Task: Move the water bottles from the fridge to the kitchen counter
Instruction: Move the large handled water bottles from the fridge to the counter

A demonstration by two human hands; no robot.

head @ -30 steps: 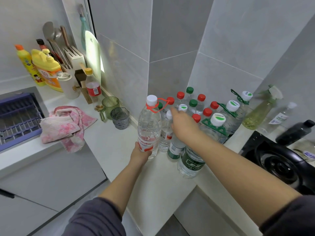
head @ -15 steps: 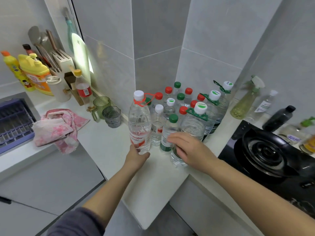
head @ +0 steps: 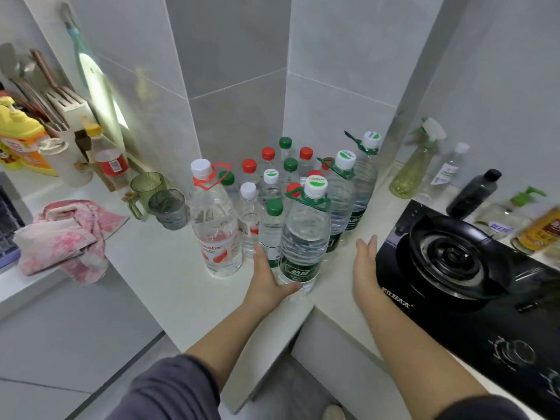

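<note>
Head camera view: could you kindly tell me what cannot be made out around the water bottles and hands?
All in the head view.
- Left hand: its fingers are partly hidden by the big green-label bottle, so its grip is unclear.
- Back bottles: bodies hidden by front ones; count uncertain.
- Amber bottle: blurred, cut by the right edge.
- Dish rack: cut by the left edge.

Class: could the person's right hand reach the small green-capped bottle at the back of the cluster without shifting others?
Probably not from the side: large clear green-handled bottles stand between the right hand and the small green-capped clear bottle; reaching over might work.
</note>
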